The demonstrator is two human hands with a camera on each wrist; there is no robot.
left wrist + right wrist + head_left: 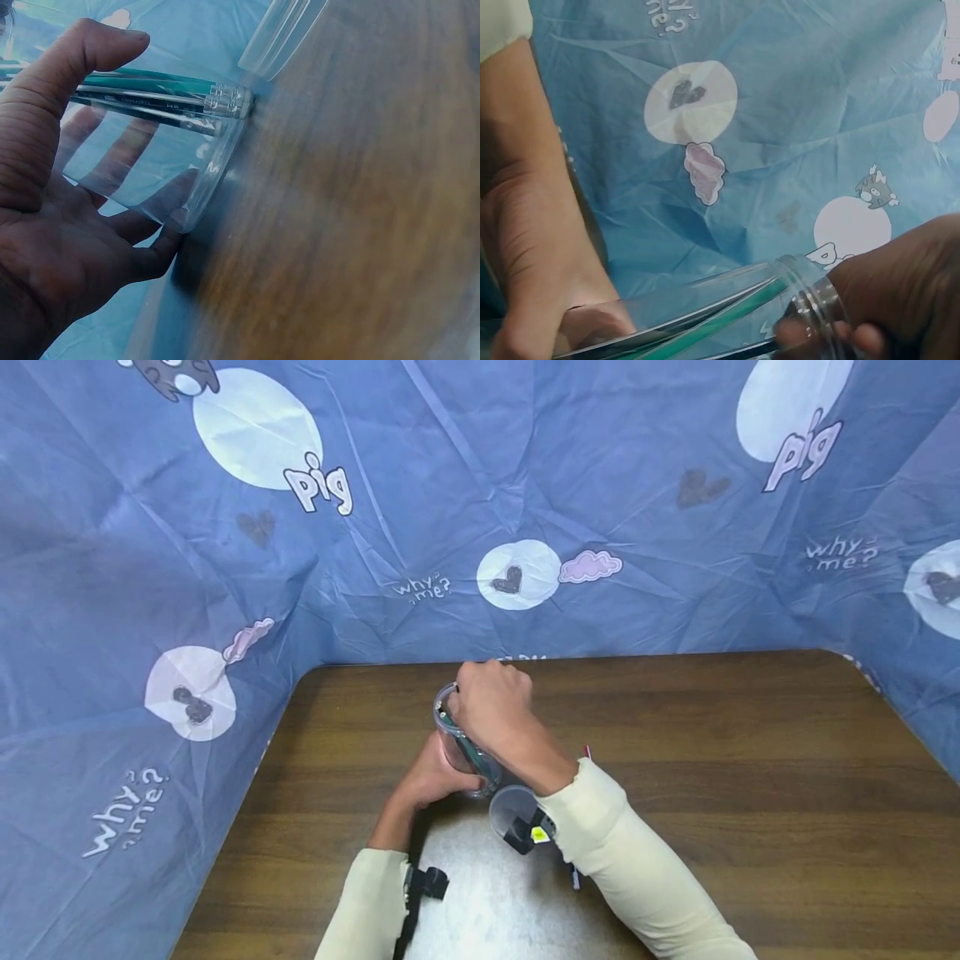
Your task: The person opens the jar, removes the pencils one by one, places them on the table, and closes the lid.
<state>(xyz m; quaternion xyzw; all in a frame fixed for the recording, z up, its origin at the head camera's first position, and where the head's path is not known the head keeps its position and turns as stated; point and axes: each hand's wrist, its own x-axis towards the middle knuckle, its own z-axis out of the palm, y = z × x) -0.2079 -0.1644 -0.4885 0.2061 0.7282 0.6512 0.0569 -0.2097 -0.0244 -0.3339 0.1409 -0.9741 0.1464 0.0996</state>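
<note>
Left hand [52,225] fingers wrapped round a clear plastic jar [150,150] of green pencils [150,94], right hand [491,706] fingers gripping its mouth, tilted over brown wooden desk [712,760], clear round lid [513,806] lay just beside

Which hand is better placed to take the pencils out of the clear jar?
Probably the right hand: it is already at the open mouth of the clear jar, where the pencils end. The left hand grips the jar's body, steadying it.
</note>
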